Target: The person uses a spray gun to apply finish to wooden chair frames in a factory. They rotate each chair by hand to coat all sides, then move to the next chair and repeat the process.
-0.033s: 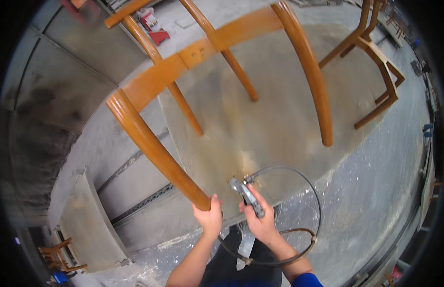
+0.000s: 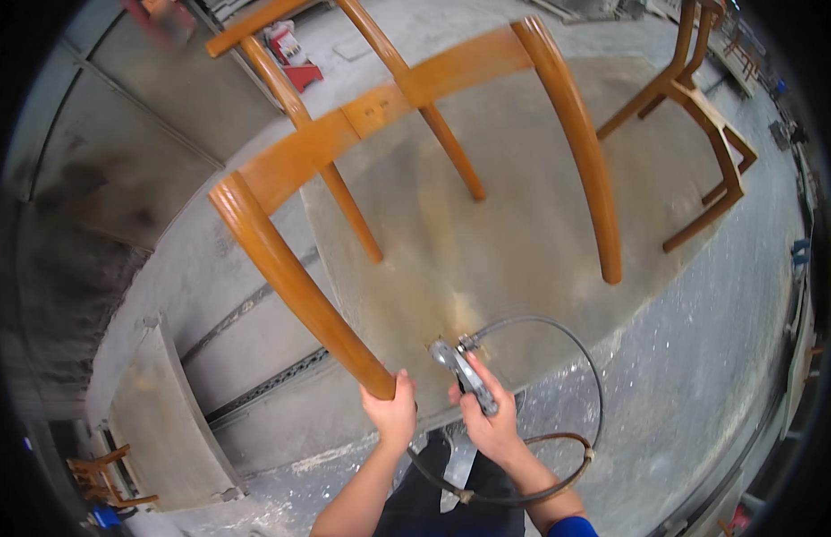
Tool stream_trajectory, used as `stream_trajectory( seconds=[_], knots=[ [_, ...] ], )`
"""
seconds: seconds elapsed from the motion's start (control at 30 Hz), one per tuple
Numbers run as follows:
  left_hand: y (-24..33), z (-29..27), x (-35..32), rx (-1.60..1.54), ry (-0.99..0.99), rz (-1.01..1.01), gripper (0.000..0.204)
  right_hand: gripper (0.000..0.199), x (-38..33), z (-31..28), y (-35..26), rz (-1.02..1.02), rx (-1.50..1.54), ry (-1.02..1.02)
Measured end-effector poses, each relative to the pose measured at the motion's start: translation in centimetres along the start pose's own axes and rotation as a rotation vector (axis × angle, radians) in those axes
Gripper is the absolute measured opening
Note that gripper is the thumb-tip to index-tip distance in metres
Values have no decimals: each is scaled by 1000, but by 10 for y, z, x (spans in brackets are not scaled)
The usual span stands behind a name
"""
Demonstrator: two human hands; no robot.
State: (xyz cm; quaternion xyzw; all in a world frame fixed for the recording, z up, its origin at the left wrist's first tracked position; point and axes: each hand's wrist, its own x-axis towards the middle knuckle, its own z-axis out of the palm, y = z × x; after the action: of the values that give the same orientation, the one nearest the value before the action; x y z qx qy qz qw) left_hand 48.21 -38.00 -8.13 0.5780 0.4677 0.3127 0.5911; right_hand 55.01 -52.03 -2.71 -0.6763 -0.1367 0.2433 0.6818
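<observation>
My left hand (image 2: pixel 393 413) grips the end of one leg of an orange-brown wooden chair frame (image 2: pixel 389 107), which is tipped up off the floor with its other legs pointing away from me. Close to the right of that leg end, my right hand (image 2: pixel 491 421) holds a small metal spray gun (image 2: pixel 462 369), nozzle aimed toward the chair. A dark hose (image 2: pixel 596 404) loops from the gun round to the right and back toward my body.
A second wooden chair frame (image 2: pixel 702 116) stands at the upper right on the grey, stained spray floor (image 2: pixel 523 242). A red object (image 2: pixel 290 54) lies at the top. A grey panel (image 2: pixel 156 421) and a small wooden chair (image 2: pixel 98 479) are at the lower left.
</observation>
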Motion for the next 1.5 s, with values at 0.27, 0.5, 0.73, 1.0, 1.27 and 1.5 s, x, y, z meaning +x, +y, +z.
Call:
stream_trajectory(
  seconds=[0.27,0.5,0.73,1.0,1.27,1.5],
  knots=[
    [29,5,31,-26,-16,27,36,78,-20,-41,-94,-399,254,-40],
    [51,16,30,-28,34,-5,27,89,-29,-61,-140,-380,58,78],
    [41,14,25,8,39,-7,27,80,-32,-69,-141,-559,37,-46],
    [12,13,7,-12,52,-5,27,81,-48,-83,-143,-568,-30,46],
    [1,7,-11,-21,-46,-111,26,77,-72,-92,-138,-685,-222,398],
    [5,1,-26,24,-153,-200,22,74,-81,-82,-139,-595,-138,144]
  ],
)
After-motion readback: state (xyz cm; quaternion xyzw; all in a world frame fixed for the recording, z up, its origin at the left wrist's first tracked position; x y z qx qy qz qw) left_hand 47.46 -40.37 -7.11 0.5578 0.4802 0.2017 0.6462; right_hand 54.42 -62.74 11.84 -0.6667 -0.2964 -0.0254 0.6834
